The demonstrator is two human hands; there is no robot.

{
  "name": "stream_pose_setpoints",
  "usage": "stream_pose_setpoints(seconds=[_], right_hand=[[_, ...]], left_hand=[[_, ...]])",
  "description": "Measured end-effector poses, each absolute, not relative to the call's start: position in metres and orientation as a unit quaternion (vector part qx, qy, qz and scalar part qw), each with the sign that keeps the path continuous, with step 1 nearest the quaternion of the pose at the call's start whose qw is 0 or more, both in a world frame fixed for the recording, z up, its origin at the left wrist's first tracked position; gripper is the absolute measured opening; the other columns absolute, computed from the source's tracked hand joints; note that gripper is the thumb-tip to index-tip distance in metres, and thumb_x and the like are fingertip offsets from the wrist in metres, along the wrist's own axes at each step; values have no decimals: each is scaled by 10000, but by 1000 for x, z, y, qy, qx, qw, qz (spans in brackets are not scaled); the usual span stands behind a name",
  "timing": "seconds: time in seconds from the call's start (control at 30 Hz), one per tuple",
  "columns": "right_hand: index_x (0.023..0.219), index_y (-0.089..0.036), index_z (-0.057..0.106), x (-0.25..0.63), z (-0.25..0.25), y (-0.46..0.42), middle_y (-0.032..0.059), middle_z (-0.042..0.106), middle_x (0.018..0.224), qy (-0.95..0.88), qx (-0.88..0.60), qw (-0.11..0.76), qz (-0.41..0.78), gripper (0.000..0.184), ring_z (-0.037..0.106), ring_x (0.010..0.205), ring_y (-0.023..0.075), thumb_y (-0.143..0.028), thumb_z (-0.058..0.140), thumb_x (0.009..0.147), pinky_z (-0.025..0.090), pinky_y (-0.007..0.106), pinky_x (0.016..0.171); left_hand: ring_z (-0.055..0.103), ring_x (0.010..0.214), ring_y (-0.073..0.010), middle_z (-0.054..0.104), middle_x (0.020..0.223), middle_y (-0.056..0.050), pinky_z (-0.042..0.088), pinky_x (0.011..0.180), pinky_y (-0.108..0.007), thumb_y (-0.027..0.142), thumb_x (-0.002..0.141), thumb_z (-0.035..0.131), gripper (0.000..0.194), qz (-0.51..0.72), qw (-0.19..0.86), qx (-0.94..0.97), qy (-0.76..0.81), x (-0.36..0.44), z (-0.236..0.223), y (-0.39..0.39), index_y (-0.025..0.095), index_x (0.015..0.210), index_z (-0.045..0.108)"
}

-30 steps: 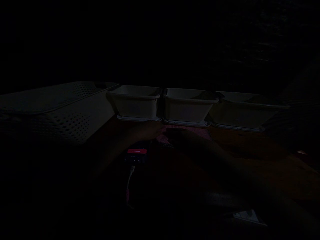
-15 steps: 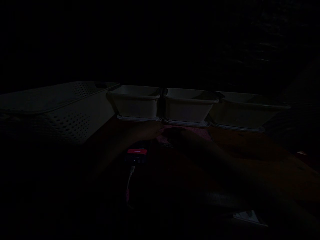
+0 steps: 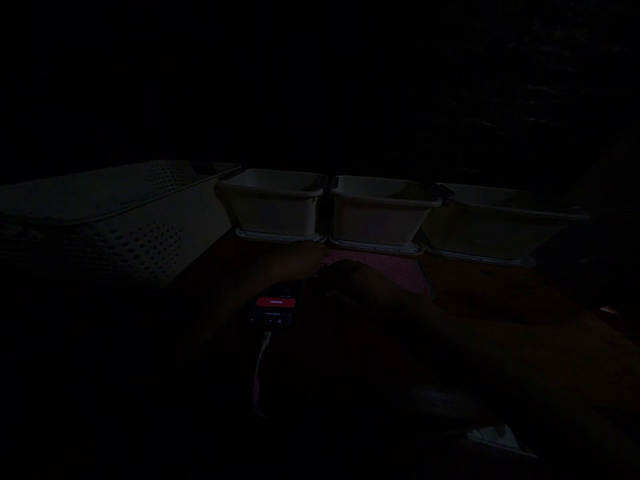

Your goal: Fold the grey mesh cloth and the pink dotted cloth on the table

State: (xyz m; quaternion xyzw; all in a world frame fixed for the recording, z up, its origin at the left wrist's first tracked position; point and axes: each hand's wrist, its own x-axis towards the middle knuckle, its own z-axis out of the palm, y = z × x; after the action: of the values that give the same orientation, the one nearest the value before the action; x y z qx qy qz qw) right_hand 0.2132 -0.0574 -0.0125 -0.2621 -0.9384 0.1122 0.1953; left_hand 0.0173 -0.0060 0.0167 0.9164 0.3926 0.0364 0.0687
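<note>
The scene is very dark. My left hand (image 3: 295, 261) and my right hand (image 3: 350, 277) meet over a pink cloth (image 3: 395, 267) on the wooden table, just in front of the white bins. Their fingers are lost in shadow, so I cannot make out whether they grip the cloth. A phone (image 3: 274, 310) with a red bar lit on its screen lies just below my left hand, with a white cable (image 3: 260, 357) running toward me.
Three white bins (image 3: 275, 203) (image 3: 380, 210) (image 3: 490, 223) stand in a row at the back. A large white perforated basket (image 3: 125, 220) lies at the left. A pale object (image 3: 495, 437) sits near the front right edge.
My right hand has drawn slightly back toward me, baring more of the pink cloth to its right. The view has shifted a little.
</note>
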Motion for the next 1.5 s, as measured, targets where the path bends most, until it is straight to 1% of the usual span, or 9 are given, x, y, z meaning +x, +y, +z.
stream_pose_setpoints(seconds=[0.23, 0.37, 0.47, 0.77, 0.97, 1.1, 1.23, 1.37, 1.5], right_hand=[[1190, -180, 671, 215, -7, -59, 108, 673, 1230, -934, -266, 209, 115, 315, 641, 1072, 222, -318, 529, 945, 496, 365, 925], [1163, -210, 688, 215, -3, -63, 88, 668, 1250, -930, -255, 243, 103, 298, 629, 1124, 229, -315, 531, 933, 482, 376, 973], [1164, -215, 689, 215, -1, -64, 82, 686, 1211, -931, -247, 242, 115, 301, 649, 1081, 228, -310, 523, 933, 499, 369, 935], [1125, -189, 707, 216, -5, -61, 90, 713, 1130, -924, -258, 225, 169, 271, 656, 1043, 214, -297, 582, 910, 502, 349, 919], [1172, -189, 690, 218, -9, -56, 73, 705, 1179, -897, -255, 254, 258, 318, 679, 999, 181, -354, 520, 959, 512, 303, 872], [1084, -169, 722, 231, -6, -47, 82, 737, 1042, -868, -375, 265, 189, 308, 689, 931, 203, -360, 515, 957, 524, 309, 816], [1144, -133, 694, 254, -1, -28, 137, 683, 1210, -853, -454, 249, 59, 286, 641, 1107, 233, -238, 542, 926, 492, 345, 942], [1131, -131, 696, 268, 2, -14, 132, 691, 1199, -854, -477, 207, 28, 280, 656, 1084, 222, -171, 530, 909, 505, 329, 921], [1217, -118, 657, 261, 5, -10, 150, 662, 1256, -865, -482, 140, 12, 326, 626, 1153, 228, -163, 546, 914, 486, 331, 963]], left_hand=[[665, 961, -202, 673, 1196, -102, 489, 771, -266, 182, 910, 532, 335, 66, 79, 927, 360, 13, 8, 2, 184, 1236, 610], [651, 1038, -201, 647, 1267, -71, 487, 858, -275, 139, 870, 564, 453, 84, 106, 929, 343, 11, 5, 4, 225, 1315, 564], [646, 1069, -211, 621, 1314, -78, 490, 854, -273, 150, 879, 554, 504, 79, 94, 928, 352, 12, 8, 1, 236, 1375, 519], [663, 1013, -200, 665, 1241, -96, 493, 826, -274, 164, 922, 504, 364, 72, 80, 932, 346, 9, 2, 11, 194, 1270, 606], [637, 1106, -183, 631, 1316, -84, 473, 916, -279, 203, 967, 467, 393, 93, 94, 944, 303, 7, -1, 21, 224, 1349, 558], [644, 1087, -175, 664, 1256, -82, 470, 910, -268, 172, 957, 466, 356, 89, 73, 950, 291, 7, 0, 29, 205, 1282, 606], [646, 1084, -178, 681, 1228, -77, 464, 932, -290, 159, 939, 486, 348, 78, 62, 952, 291, 3, -1, 40, 202, 1257, 622], [658, 1049, -196, 707, 1164, -82, 473, 886, -284, 250, 958, 493, 293, 96, 21, 943, 317, -1, -1, 46, 187, 1179, 673], [660, 1022, -217, 714, 1133, -93, 479, 861, -305, 300, 956, 497, 298, 107, 5, 934, 342, -4, -2, 49, 181, 1146, 694]])
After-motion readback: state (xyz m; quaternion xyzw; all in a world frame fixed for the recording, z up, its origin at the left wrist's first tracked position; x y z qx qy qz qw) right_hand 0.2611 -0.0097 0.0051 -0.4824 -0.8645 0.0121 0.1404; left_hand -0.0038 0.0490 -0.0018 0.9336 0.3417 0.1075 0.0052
